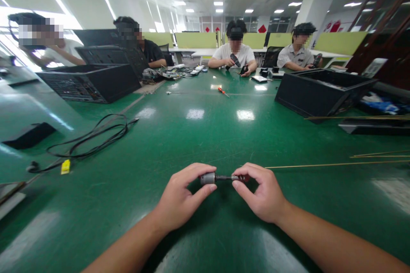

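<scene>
My left hand (181, 195) pinches a short grey metal cylinder (208, 178) between thumb and fingers. From it a thin dark shaft (223, 177) runs level to the right. My right hand (264, 193) grips the far end of this shaft, where a dark red-brown part (246, 178) shows behind the fingers. Together they look like one rod-shaped metal tool, held just above the green table (205, 140). The fingers partly cover both ends, so its exact kind is unclear.
Black computer cases (92, 81) stand left, another black case (317, 91) right. A coiled black cable (92, 136) lies left, thin brass-coloured rods (320, 165) right. An orange-handled screwdriver (221, 91) is farther off. Several people sit across; one person (235, 55) holds a power drill.
</scene>
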A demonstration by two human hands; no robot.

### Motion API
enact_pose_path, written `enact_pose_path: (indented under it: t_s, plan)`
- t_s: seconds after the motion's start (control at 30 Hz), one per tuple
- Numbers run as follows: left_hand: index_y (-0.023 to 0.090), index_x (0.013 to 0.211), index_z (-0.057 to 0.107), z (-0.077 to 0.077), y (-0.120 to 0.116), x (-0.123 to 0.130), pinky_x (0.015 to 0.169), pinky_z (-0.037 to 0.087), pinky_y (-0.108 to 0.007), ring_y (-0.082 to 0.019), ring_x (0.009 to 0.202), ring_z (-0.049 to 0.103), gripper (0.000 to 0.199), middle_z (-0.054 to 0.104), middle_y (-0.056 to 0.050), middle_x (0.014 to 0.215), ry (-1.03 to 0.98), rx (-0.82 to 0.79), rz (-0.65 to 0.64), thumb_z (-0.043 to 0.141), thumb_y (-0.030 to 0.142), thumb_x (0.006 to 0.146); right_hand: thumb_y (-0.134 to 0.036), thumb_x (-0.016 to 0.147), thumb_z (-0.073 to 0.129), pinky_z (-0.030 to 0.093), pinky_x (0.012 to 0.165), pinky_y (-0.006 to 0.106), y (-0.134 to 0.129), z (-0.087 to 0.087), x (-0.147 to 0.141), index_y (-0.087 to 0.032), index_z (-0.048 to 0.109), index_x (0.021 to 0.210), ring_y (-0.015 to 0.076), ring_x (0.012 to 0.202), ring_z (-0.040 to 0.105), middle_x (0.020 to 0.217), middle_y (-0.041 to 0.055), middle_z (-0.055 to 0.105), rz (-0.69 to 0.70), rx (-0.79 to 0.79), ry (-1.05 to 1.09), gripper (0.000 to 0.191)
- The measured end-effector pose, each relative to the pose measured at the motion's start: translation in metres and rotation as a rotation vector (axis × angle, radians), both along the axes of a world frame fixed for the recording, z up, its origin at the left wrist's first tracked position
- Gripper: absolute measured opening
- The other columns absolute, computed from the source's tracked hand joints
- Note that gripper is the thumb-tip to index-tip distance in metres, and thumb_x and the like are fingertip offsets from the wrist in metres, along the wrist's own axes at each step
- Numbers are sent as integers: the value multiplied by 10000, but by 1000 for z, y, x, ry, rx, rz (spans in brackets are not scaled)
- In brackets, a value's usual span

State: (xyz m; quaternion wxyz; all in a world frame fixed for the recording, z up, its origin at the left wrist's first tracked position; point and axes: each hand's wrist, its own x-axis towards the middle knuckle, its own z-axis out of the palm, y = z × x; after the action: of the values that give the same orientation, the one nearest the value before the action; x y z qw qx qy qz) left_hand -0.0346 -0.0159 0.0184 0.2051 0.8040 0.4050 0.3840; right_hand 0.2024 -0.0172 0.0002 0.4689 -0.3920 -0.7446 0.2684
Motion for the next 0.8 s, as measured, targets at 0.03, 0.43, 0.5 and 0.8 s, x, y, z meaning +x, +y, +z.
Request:
enact_pose_path:
  t_s: [0.03,0.43,0.5,0.8]
  plan:
    - [267,1156,686,0,0,0,907,526,-256,-155,989,696,275,742,-6,1085,1,-2,0,721,242,884,-150,852,661,442,662,277,0,0,0,-174,715,866,156,675,607,740,17,665,1,1,0,61]
    - [273,1155,687,0,-1,-1,918,523,-257,-153,1001,693,273,740,-1,1091,6,-10,8,719,242,885,-155,847,664,433,658,272,0,0,1,-165,714,865,150,672,591,731,12,650,-6,8,15,54]
    - [272,1152,688,0,-1,-1,914,524,-257,-153,997,695,272,742,-2,1086,4,-7,7,720,243,884,-160,851,662,434,660,275,1,0,1,-166,712,863,153,677,594,737,15,655,-4,3,11,52]
    - [265,1150,692,-1,1,-1,907,535,-275,-166,988,699,267,744,-15,1083,7,5,13,720,255,884,-169,849,654,439,661,282,1,-1,2,-170,711,860,160,677,599,735,18,658,-15,-4,7,58]
